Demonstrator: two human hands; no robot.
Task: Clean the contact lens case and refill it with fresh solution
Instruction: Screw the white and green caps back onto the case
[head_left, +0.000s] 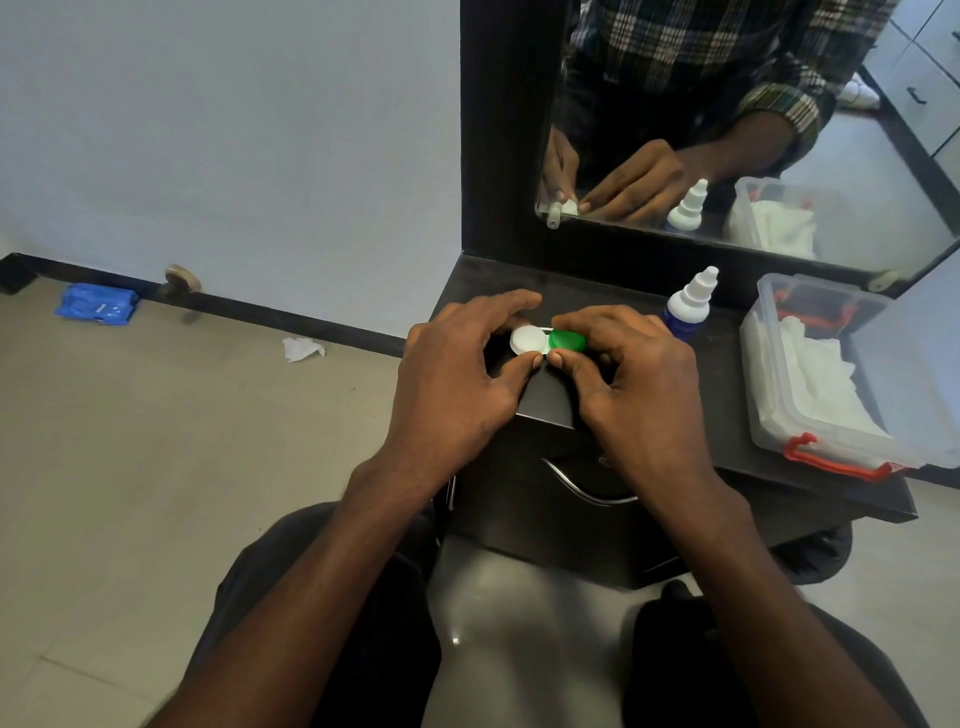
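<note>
While both hands work at the contact lens case (545, 343), it sits on the dark table (717, 395) near its front left corner, directly before the mirror (779, 130); I keep it low so it cannot slip away. My left hand (457, 374) pinches the side with the white cap (527, 339) between thumb and fingers, a narrow grip to hold the case steady; my right hand (639, 374) curls its fingers around the green cap (566, 341), I judge in order to turn it, but I cannot tell if it goes open or closed. The solution bottle (688, 306) stands upright just behind my right hand, with its cap on; the plastic box (831, 452) with white tissues waits at the right, near for wiping.
</note>
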